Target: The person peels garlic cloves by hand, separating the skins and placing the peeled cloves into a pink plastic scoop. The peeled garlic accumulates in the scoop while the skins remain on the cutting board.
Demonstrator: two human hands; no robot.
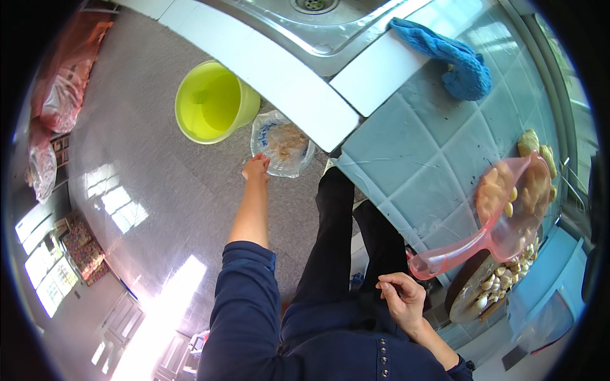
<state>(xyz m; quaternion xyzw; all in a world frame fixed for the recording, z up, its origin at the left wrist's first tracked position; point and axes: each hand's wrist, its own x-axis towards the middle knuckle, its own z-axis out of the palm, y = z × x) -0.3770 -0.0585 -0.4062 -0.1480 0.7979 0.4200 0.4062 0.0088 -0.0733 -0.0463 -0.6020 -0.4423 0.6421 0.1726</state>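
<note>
My left hand (257, 166) reaches out over the near rim of a small bin lined with a clear plastic bag (305, 159), with peelings (286, 143) inside. Its fingers are bent; whether they hold anything is unclear. Near my lap, my right hand (404, 300) has thumb and fingertips drawn together, and whether something small is between them cannot be told. Beyond it, on the tiled counter, lies a pink translucent plastic scoop (476, 243) with its handle towards me. Garlic cloves (498, 283) lie on a round wooden board (460, 305). Pieces of ginger root (528, 143) lie behind the scoop.
A yellow-green bucket (248, 102) stands on the grey floor beside the lined bin. The white counter edge (305, 105) and steel sink (324, 59) are ahead. A blue cloth (457, 62) lies on the counter. Light-blue plastic containers (548, 281) are at right.
</note>
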